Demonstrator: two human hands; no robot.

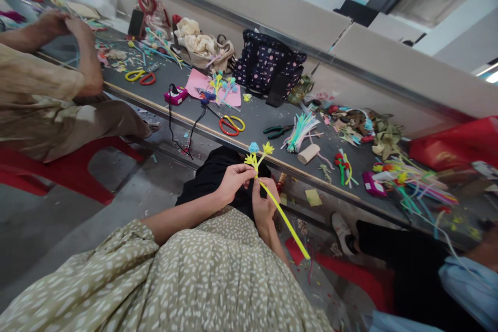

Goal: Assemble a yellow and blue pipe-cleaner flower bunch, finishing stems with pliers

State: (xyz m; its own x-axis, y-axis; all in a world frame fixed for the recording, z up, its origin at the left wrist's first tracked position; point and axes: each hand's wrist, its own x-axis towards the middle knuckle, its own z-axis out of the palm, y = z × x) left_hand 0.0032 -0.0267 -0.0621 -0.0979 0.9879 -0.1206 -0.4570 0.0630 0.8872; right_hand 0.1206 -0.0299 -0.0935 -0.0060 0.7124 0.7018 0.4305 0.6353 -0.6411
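Observation:
Over my lap, in front of the table edge, my left hand (234, 182) pinches the stems of a small pipe cleaner flower bunch (266, 149) with yellow blooms and one blue bloom on top. My right hand (265, 202) is closed close beside it, gripping a long yellow pipe cleaner (290, 228) at the base of the bunch. The free end of that yellow strip slants down to the right. Both hands' fingertips nearly meet at the stems, and the exact join is hidden by them.
On the dark table (155, 94) lie red-and-yellow scissors (232, 124), black pliers (277, 130), a pile of pipe cleaners (301, 132), a glue gun (207, 97) on pink paper, and a dotted bag (268, 65). Co-workers sit at left and right; a cable hangs off the edge.

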